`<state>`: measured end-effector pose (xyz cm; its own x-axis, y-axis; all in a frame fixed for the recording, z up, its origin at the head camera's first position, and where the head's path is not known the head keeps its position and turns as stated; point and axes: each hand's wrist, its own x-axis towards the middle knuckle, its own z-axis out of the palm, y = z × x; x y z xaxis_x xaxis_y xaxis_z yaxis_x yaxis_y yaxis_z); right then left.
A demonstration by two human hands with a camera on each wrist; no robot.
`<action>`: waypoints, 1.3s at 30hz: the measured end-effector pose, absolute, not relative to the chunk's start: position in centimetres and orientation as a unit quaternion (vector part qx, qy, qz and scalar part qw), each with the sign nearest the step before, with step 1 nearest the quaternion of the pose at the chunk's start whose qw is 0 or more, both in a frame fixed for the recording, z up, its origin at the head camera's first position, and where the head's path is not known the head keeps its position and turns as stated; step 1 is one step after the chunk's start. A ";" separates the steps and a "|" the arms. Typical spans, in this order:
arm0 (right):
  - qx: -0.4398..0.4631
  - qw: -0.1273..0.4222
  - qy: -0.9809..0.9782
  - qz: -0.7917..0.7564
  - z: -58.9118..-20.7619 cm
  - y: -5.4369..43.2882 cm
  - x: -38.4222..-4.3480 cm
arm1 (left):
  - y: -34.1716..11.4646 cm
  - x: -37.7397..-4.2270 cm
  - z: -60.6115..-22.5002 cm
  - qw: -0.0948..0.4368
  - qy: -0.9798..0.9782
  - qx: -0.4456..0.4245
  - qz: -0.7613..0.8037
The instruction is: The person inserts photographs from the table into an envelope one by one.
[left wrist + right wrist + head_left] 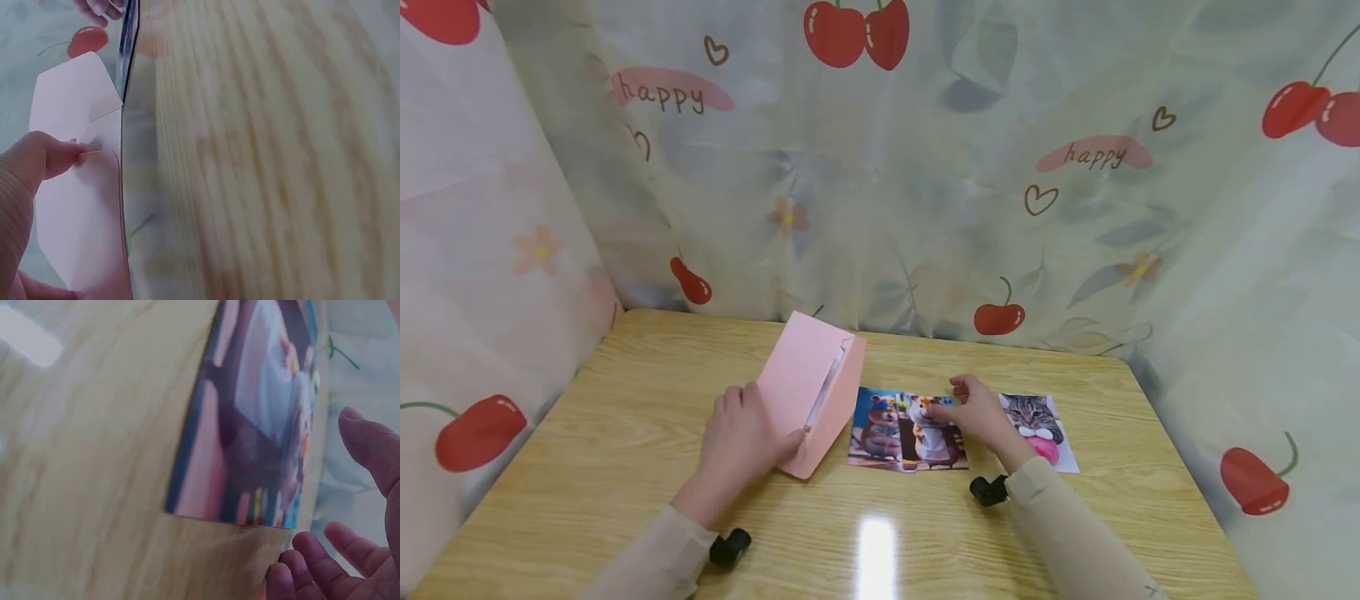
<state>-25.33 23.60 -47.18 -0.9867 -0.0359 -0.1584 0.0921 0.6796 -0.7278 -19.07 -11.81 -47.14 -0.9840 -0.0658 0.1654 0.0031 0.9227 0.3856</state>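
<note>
My left hand (740,437) grips a pink envelope (793,367), fingers behind and thumb across the front near the opening. The envelope is tilted up, its flap standing open to the right, with a pale strip visible along the opening. My right hand (981,414) is over the right edge of a picture card of a hamster in a white apron (934,448). In the right wrist view its thumb and fingers are spread apart from the card, with nothing between them. A bluish hamster card (874,432) lies partly under the apron card.
Right of my right hand, a cat picture card (1051,412) with a pink ball lies partly hidden by the wrist. The wooden table (647,392) meets a cherry-patterned cloth (880,250) at the back and sides. Light reflects off the table's front.
</note>
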 end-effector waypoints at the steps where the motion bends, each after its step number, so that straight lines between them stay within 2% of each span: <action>1: 0.014 0.081 0.914 -0.398 -47.3 23.7 -25.3 | -11.9 -19.1 -47.2 0.094 -0.976 0.015 -0.196; 15: -0.020 0.062 0.939 -0.338 -48.3 23.1 -25.4 | -12.3 -19.6 -47.5 0.135 -0.968 0.009 -0.213; 33: -0.020 0.074 0.938 -0.337 -47.9 23.0 -25.1 | -12.1 -19.4 -47.5 0.139 -0.966 0.006 -0.216; 39: -0.003 0.082 0.929 -0.361 -48.2 23.0 -25.1 | -11.9 -19.4 -47.5 0.126 -0.969 0.010 -0.214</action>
